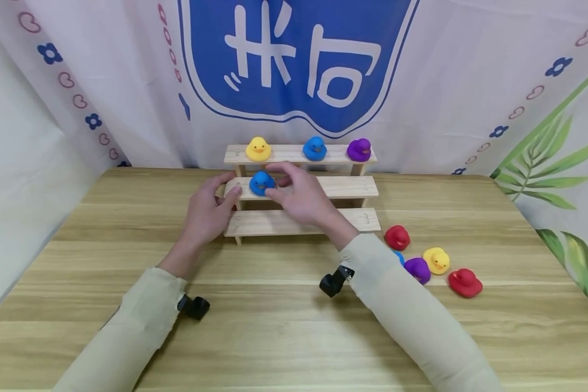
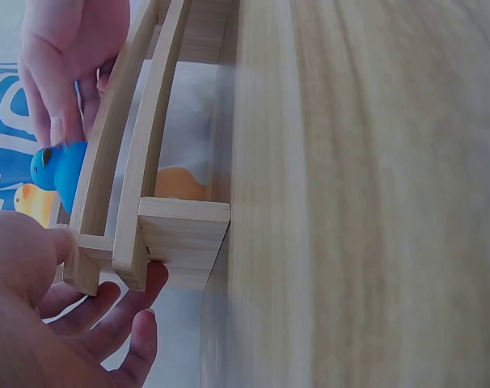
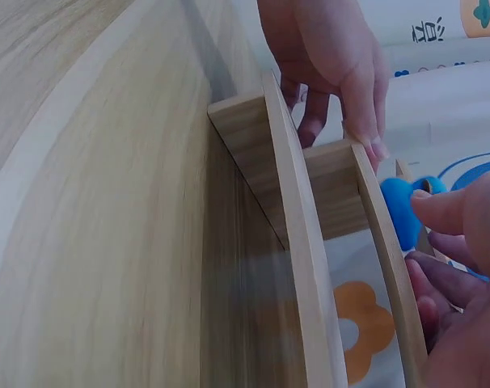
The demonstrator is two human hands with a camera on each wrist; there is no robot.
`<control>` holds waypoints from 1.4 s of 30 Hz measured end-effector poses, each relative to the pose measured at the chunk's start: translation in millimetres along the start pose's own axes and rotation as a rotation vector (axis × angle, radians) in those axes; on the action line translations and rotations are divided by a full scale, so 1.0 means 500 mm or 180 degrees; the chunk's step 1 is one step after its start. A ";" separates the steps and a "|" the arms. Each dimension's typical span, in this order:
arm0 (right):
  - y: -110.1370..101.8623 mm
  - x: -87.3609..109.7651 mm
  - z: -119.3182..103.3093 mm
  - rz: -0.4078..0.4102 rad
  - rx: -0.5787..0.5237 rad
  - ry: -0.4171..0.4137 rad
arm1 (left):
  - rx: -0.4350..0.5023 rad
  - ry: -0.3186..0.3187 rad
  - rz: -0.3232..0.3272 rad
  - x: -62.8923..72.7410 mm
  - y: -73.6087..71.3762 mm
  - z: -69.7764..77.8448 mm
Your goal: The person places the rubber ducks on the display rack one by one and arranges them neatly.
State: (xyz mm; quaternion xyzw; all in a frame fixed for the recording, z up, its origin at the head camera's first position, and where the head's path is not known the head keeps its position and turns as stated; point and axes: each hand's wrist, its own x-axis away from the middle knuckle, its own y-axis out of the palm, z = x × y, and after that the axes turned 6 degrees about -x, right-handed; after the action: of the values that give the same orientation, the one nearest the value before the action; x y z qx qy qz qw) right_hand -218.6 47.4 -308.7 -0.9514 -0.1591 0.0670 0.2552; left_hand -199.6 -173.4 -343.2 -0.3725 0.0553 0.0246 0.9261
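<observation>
A blue rubber duck (image 1: pixel 262 183) sits near the left end of the middle step of a three-step wooden stand (image 1: pixel 350 187). My right hand (image 1: pixel 304 195) pinches this duck, thumb at its front and fingers behind. At the stand's left end my left hand (image 1: pixel 208 209) holds on, its thumb on the middle step's edge; the left wrist view shows its fingers (image 2: pixel 120 319) curled round the end. A yellow duck (image 1: pixel 258 149), another blue duck (image 1: pixel 314 148) and a purple duck (image 1: pixel 359 150) stand along the top step.
Right of the stand on the wooden table (image 1: pixel 274 326) lie a red duck (image 1: pixel 397 238), a yellow duck (image 1: pixel 436 261), a purple duck (image 1: pixel 418 270) and a second red duck (image 1: pixel 465 283). A blue one (image 1: pixel 399 256) is partly hidden by my right sleeve. A printed curtain (image 1: pixel 142 109) hangs behind.
</observation>
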 end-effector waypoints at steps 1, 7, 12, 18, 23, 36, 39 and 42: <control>-0.005 0.004 0.003 0.0008 -0.0009 -0.0009 | 0.0009 0.0005 -0.0002 0.000 0.001 0.000; -0.042 0.026 0.025 0.0017 -0.0022 -0.0157 | 0.0027 0.0011 0.0004 0.001 0.003 0.000; -0.077 0.050 0.039 -0.0054 -0.0044 -0.0152 | 0.0017 -0.0004 -0.0004 0.000 0.003 -0.001; -0.121 0.084 0.061 -0.0044 0.0015 -0.0130 | 0.0025 -0.0037 -0.0004 -0.001 0.005 -0.003; -0.158 0.114 0.082 0.0052 0.0004 -0.0130 | 0.0034 -0.0019 -0.0012 -0.001 0.006 -0.004; -0.266 0.193 0.140 0.0309 0.0100 0.0010 | -0.0012 -0.0038 0.0028 -0.001 0.002 -0.002; -0.293 0.209 0.162 0.0266 0.0166 0.0125 | -0.0013 -0.0035 0.0021 -0.001 0.003 -0.001; -0.318 0.223 0.184 0.0160 0.0231 0.0223 | -0.0021 -0.0034 0.0011 -0.001 0.004 0.001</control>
State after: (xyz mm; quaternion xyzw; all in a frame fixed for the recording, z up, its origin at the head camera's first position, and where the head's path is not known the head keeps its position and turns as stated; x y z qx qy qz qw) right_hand -175.7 258.1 -312.6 -0.9469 -0.1236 0.0458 0.2932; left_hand -200.4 -171.7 -344.0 -0.3753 0.0509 0.0284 0.9251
